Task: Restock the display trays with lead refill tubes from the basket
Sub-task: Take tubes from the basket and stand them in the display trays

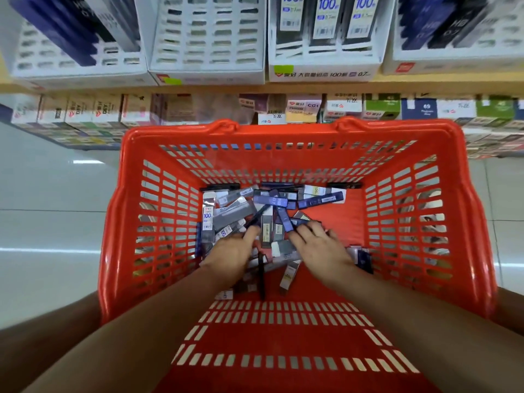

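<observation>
Lead refill tubes point(266, 222): loose heap in bottom of red basket point(283, 130), below white display trays point(207, 66). Probably light, stiff, slick cases with brittle contents; best pinched across the long flat sides. Left hand point(232, 252) dug into heap, fingers curled, hold unclear. Right hand point(320, 245) spread fairly flat on tubes, gripping nothing evident.

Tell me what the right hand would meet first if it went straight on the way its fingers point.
The right hand would likely meet the blue tube right at its fingertips first; depth is unclear.
</observation>
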{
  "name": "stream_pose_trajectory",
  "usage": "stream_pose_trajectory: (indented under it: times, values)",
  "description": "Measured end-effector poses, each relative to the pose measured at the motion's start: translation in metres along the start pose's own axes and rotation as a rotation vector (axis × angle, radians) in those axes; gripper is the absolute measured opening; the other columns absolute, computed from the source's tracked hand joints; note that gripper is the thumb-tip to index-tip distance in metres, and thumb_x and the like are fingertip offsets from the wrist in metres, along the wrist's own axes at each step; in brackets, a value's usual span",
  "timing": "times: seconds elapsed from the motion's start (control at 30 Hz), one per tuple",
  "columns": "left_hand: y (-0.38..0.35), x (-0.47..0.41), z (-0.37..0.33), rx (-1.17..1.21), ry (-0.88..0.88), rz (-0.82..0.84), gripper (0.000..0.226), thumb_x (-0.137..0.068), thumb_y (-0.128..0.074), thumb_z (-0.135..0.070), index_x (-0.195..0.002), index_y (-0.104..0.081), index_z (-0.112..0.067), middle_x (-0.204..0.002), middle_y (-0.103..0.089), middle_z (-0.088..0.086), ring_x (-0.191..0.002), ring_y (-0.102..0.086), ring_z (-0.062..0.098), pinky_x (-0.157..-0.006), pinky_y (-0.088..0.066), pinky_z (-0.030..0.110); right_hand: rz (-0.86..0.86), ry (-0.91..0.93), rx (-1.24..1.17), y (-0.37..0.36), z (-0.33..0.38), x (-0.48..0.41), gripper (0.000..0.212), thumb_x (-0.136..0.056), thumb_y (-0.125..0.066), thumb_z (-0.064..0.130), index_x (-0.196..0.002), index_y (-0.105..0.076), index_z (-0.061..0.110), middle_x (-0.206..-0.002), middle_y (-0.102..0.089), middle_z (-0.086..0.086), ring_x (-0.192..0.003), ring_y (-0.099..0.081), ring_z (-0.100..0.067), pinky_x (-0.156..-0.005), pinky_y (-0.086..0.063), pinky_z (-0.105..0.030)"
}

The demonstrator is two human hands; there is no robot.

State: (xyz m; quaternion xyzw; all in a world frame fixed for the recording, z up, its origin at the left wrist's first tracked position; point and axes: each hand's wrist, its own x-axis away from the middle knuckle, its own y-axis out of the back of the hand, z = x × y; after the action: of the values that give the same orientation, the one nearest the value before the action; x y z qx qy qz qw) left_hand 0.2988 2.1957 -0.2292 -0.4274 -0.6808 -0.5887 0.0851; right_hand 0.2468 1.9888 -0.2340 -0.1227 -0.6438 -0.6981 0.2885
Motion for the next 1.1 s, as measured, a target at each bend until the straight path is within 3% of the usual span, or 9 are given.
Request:
stream_pose_trajectory:
  times: [0.2, 0.37, 0.43, 0.57, 0.67, 0.77, 0.93, 1.0, 1.1]
  values:
    - [0.017, -0.003, 0.004, 0.198, 0.013, -0.124, 0.064, -0.097, -0.051, -0.025, -0.148, -0.013, -0.030, -0.085, -0.068, 0.012, -0.073, -0.063, 0.028, -0.061, -0.047, 0.038, -0.048, -0.188, -0.171, 0.001, -0.032, -0.001, 0.038, -0.094, -0.051, 0.029, -0.130, -0.044, 0.019, -0.123, -0.043, -0.005, -0.117, -0.039, -0.026, -0.089, -0.046, -0.039]
    - [0.037, -0.016, 0.006, 0.309, 0.103, -0.400, 0.048, -0.098, -0.050, -0.030, -0.142, -0.038, -0.014, -0.089, -0.071, 0.013, -0.080, -0.066, 0.032, -0.062, -0.045, 0.033, -0.086, -0.370, -0.383, 0.015, -0.047, -0.007, 0.029, -0.098, -0.049, 0.040, -0.110, -0.057, 0.015, -0.109, -0.053, -0.005, -0.109, -0.049, -0.025, -0.085, -0.048, -0.038]
    - [0.042, -0.021, 0.004, 0.483, 0.153, -0.413, 0.043, -0.098, -0.050, -0.032, -0.135, -0.044, -0.011, -0.072, -0.069, 0.005, -0.069, -0.068, 0.022, -0.059, -0.050, 0.031, -0.073, -0.441, -0.675, 0.023, -0.045, -0.013, 0.023, -0.099, -0.052, 0.033, -0.097, -0.059, 0.011, -0.095, -0.060, -0.008, -0.093, -0.058, -0.026, -0.074, -0.046, -0.034]
    - [0.051, -0.024, -0.015, 1.277, 0.380, -0.264, 0.030, -0.098, -0.052, -0.022, -0.116, -0.051, 0.001, -0.057, -0.055, 0.005, -0.043, -0.057, 0.017, -0.044, -0.046, 0.026, 0.043, -0.602, -1.619, 0.048, -0.025, -0.015, 0.006, -0.098, -0.057, 0.015, -0.095, -0.060, 0.011, -0.073, -0.060, -0.005, -0.061, -0.055, -0.017, -0.057, -0.041, -0.030]
    - [0.056, -0.022, -0.040, 1.500, 0.437, -0.136, 0.029, -0.097, -0.053, -0.030, -0.099, -0.053, -0.001, -0.050, -0.055, 0.001, -0.042, -0.055, 0.014, -0.054, -0.045, 0.038, 0.127, -0.571, -1.933, 0.058, -0.009, -0.014, 0.007, -0.096, -0.056, 0.007, -0.098, -0.062, 0.005, -0.064, -0.057, -0.005, -0.049, -0.050, -0.014, -0.046, -0.038, -0.026]
    - [0.061, -0.024, -0.059, 1.535, 0.502, -0.151, 0.036, -0.096, -0.050, -0.042, -0.094, -0.060, -0.008, -0.076, -0.072, 0.000, -0.063, -0.064, 0.007, -0.061, -0.043, 0.034, 0.250, -0.553, -2.111, 0.069, 0.003, -0.016, 0.011, -0.096, -0.051, 0.004, -0.094, -0.061, 0.006, -0.063, -0.053, -0.006, -0.049, -0.045, -0.014, -0.042, -0.038, -0.022]
    - [0.070, -0.019, -0.074, 1.697, 0.495, -0.286, 0.055, -0.082, -0.059, -0.059, -0.111, -0.065, -0.013, -0.109, -0.070, 0.007, -0.103, -0.065, 0.024, -0.098, -0.048, 0.045, 0.145, -0.433, -2.080, 0.094, 0.016, -0.009, 0.029, -0.091, -0.067, 0.038, -0.103, -0.070, 0.012, -0.079, -0.068, -0.005, -0.049, -0.056, -0.013, -0.037, -0.037, -0.021]
    - [0.076, -0.015, -0.078, 1.745, 0.462, -0.311, 0.046, -0.089, -0.055, -0.052, -0.113, -0.064, -0.014, -0.110, -0.069, 0.007, -0.104, -0.065, 0.021, -0.097, -0.049, 0.042, 0.083, -0.373, -1.997, 0.101, 0.019, -0.004, 0.031, -0.084, -0.072, 0.039, -0.104, -0.071, 0.015, -0.083, -0.072, -0.004, -0.057, -0.061, -0.015, -0.044, -0.041, -0.024]
    - [0.090, -0.003, -0.086, 1.794, 0.389, -0.307, 0.058, -0.085, -0.057, -0.057, -0.127, -0.055, -0.016, -0.120, -0.066, 0.006, -0.107, -0.064, 0.020, -0.095, -0.050, 0.042, 0.051, -0.328, -2.060, 0.111, 0.022, 0.003, 0.022, -0.085, -0.073, 0.031, -0.098, -0.073, 0.014, -0.078, -0.073, -0.004, -0.062, -0.064, -0.016, -0.051, -0.046, -0.027]
